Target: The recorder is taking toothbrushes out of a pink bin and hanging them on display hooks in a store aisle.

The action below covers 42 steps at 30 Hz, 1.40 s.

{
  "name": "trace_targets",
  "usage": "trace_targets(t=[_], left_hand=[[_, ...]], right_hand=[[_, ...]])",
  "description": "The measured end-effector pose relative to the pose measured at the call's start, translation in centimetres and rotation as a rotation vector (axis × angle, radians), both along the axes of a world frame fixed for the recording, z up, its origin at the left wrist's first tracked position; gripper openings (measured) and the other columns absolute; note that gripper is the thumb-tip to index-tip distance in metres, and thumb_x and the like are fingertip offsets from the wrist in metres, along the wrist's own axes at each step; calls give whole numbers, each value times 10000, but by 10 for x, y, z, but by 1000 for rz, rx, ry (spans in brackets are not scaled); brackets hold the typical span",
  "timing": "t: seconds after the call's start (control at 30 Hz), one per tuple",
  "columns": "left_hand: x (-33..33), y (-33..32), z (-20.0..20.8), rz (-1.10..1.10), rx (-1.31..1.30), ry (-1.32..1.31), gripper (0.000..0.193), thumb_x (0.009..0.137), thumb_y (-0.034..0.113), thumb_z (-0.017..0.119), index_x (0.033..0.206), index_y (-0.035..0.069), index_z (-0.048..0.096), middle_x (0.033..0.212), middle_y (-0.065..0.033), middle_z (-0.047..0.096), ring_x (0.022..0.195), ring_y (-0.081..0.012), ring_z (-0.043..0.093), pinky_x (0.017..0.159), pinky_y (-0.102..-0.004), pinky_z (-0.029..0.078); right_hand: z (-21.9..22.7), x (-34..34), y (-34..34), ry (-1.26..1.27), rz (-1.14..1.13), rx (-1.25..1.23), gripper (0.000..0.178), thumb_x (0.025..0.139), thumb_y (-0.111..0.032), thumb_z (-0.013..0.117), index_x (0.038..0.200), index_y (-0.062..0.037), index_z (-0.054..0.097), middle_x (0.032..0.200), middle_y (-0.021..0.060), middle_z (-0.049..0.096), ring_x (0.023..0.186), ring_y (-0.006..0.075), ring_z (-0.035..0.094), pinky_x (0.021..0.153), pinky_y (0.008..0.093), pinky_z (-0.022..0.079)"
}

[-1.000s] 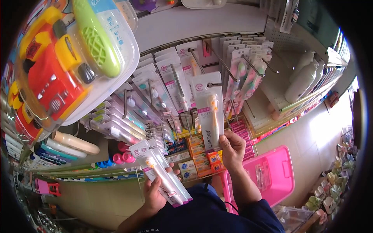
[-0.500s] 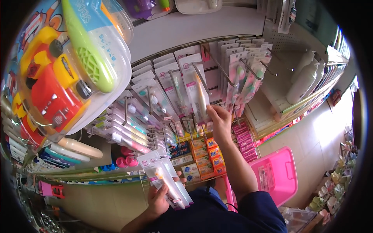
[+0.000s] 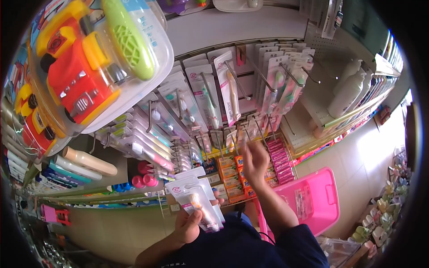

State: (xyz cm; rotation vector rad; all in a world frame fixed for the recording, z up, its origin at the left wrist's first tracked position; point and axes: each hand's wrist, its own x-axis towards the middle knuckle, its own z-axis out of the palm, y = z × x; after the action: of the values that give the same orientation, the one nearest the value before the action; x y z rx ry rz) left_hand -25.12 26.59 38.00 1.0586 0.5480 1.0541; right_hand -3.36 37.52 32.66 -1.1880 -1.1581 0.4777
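My left hand [image 3: 190, 227] grips a small stack of carded toothbrush packs [image 3: 196, 201] low in front of my body. Its thumb lies across the clear front, and some fingers show at the far side. My right hand [image 3: 256, 164], blurred, is in the air below the hanging rows, in front of the stacked boxes, its fingers too smeared to read. Just beyond it, a toothbrush pack with an orange-and-white brush [image 3: 232, 91] hangs from a metal hook. More toothbrush packs [image 3: 203, 96] hang to its left, and others [image 3: 279, 82] to its right.
Toy car packs [image 3: 80, 67] jut out close at upper left. Metal hooks [image 3: 263, 80] project toward me. Orange boxes [image 3: 230, 176] and pink packets [image 3: 281, 161] stand below. A pink basket [image 3: 328, 196] is at lower right; white pump bottles [image 3: 346, 96] line the right shelf.
My right hand has let go of the hanging orange-and-white toothbrush pack and drawn down toward me. The left hand still holds its packs, and the view has shifted slightly.
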Motion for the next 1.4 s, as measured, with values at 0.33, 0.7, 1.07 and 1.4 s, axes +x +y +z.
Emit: trace_targets(t=[0.33, 0.7, 1.07, 1.4], left_hand=[[16, 14, -12, 22, 233, 190, 525, 1001, 209, 496, 1437, -18, 312, 1476, -212, 339, 1322, -279, 435, 1089, -433, 357], [8, 6, -1, 85, 201, 263, 671, 948, 354, 582, 1437, -38, 342, 1480, -173, 366, 1294, -277, 457, 1088, -424, 323], [-3, -3, -8, 157, 95, 336, 705, 929, 384, 582, 1426, -55, 343, 1459, -197, 384, 1274, -313, 473, 1047, -431, 371], [1, -1, -6, 88, 108, 278, 562, 937, 203, 591, 1408, -26, 387, 1447, -170, 411, 1284, -287, 475, 1078, -430, 347]], right_hand=[[4, -19, -113, 37, 606, 42, 216, 813, -111, 751, 925, 26, 627, 874, 138, 631, 780, 254, 608, 702, 338, 481], [19, 17, -44, 634, 281, 19, 132, 895, -60, 674, 963, 42, 624, 893, 42, 643, 799, 98, 590, 730, 238, 460], [12, 17, -23, 619, 276, 60, 146, 890, -34, 671, 1003, 43, 620, 907, 47, 660, 806, 91, 601, 760, 234, 459], [-1, 9, 76, 521, 148, 25, 211, 904, -94, 690, 1031, 60, 621, 870, 21, 640, 786, 63, 560, 703, 206, 439]])
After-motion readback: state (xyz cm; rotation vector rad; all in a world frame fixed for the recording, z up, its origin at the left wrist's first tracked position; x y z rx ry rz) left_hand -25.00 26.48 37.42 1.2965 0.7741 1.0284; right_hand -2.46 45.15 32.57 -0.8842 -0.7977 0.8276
